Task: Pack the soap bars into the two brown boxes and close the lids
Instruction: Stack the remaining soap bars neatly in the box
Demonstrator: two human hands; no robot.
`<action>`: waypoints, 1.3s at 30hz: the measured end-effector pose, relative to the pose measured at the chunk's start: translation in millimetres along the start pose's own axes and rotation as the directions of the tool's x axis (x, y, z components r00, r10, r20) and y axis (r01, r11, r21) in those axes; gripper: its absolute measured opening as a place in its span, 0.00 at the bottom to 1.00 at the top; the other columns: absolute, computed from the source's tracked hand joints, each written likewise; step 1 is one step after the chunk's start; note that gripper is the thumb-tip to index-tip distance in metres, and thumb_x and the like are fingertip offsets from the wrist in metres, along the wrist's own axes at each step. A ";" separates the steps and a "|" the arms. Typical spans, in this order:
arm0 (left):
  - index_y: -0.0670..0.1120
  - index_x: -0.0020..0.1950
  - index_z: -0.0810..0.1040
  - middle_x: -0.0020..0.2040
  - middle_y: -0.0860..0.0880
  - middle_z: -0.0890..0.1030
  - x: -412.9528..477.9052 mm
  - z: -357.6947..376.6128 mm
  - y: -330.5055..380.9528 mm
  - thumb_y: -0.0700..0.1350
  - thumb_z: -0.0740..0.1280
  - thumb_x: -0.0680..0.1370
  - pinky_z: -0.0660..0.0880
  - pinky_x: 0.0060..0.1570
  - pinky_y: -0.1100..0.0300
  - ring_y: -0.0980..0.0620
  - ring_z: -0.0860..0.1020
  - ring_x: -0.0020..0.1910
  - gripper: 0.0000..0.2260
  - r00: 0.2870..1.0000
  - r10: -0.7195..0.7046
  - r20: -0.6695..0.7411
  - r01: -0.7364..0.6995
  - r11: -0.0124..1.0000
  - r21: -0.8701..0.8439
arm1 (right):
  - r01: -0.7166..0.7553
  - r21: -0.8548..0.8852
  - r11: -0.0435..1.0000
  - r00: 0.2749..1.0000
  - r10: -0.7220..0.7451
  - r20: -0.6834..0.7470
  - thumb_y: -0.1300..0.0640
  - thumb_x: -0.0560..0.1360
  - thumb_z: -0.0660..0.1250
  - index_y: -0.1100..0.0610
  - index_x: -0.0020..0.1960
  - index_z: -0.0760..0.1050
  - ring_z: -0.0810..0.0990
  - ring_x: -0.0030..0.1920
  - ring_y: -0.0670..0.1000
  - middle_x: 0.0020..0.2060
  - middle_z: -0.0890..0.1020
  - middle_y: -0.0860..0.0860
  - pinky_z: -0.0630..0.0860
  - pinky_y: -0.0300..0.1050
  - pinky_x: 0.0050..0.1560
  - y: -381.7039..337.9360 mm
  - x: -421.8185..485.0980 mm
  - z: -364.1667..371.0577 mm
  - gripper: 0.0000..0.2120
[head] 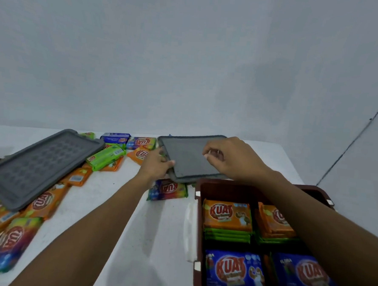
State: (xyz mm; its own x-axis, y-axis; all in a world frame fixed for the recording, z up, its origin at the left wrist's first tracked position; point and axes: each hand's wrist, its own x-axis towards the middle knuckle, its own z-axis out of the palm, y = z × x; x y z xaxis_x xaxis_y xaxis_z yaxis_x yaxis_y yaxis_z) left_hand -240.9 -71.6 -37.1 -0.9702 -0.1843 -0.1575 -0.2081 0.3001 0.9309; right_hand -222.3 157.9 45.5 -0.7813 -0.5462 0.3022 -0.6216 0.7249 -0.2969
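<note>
A brown box (pixel 198 212) stands open at the lower right, filled with stacks of orange, green and blue wrapped soap bars (pixel 228 215). Just beyond it a grey lid (pixel 187 159) lies tilted over the table. My left hand (pixel 157 164) grips the lid's near left edge. My right hand (pixel 231 158) pinches the lid from above near its right side. A second grey lid (pixel 38 166) rests at the left, on top of loose soap bars (pixel 45 200).
Loose soap bars in orange, green, blue and multicolour wrappers are scattered over the white table (pixel 118 204), at the left, at the back (pixel 115 137) and just left of the box (pixel 167 189). A pale wall rises behind the table.
</note>
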 end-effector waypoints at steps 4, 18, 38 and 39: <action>0.45 0.73 0.67 0.45 0.42 0.83 12.2 9.0 14.5 0.38 0.68 0.78 0.74 0.30 0.61 0.49 0.80 0.38 0.25 0.967 0.083 0.240 -0.110 0.988 0.104 | -0.085 -0.069 0.994 0.985 0.094 0.143 0.53 0.78 0.61 0.47 0.56 0.78 0.77 0.47 0.47 0.50 0.81 0.45 0.76 0.48 0.47 10.3 25.7 14.8 0.10; 0.48 0.61 0.76 0.59 0.48 0.74 57.3 -56.3 -25.0 0.45 0.70 0.75 0.71 0.56 0.56 0.49 0.71 0.60 0.15 0.875 0.363 0.321 -0.479 0.547 0.686 | -0.066 -0.180 0.982 0.799 0.160 0.580 0.65 0.78 0.57 0.53 0.71 0.71 0.72 0.64 0.56 0.68 0.72 0.55 0.71 0.49 0.61 19.6 78.1 55.9 0.22; 0.50 0.64 0.67 0.58 0.50 0.74 71.6 -103.3 -32.3 0.60 0.77 0.66 0.74 0.44 0.59 0.53 0.74 0.49 0.33 0.875 0.154 0.460 -0.477 0.446 0.757 | -0.072 -0.430 0.900 0.859 0.274 0.431 0.42 0.71 0.71 0.53 0.76 0.56 0.65 0.66 0.59 0.65 0.72 0.56 0.65 0.56 0.63 13.1 139.8 123.6 0.42; 0.50 0.64 0.67 0.57 0.51 0.76 68.2 -105.9 -30.3 0.59 0.77 0.66 0.74 0.43 0.60 0.53 0.74 0.48 0.33 0.879 0.176 0.443 -0.469 0.493 0.733 | -0.071 -0.426 0.902 0.871 0.264 0.414 0.41 0.68 0.72 0.54 0.75 0.59 0.67 0.64 0.58 0.63 0.72 0.55 0.68 0.54 0.61 11.4 140.0 122.5 0.42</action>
State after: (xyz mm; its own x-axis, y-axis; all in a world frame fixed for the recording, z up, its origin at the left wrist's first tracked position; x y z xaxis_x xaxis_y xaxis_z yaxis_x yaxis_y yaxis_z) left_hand -287.6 -192.4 -41.2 -0.9445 0.3057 -0.1205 0.2609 0.9205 0.2909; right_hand -345.8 38.2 -26.6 -0.8684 -0.4579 -0.1901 -0.4807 0.8715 0.0968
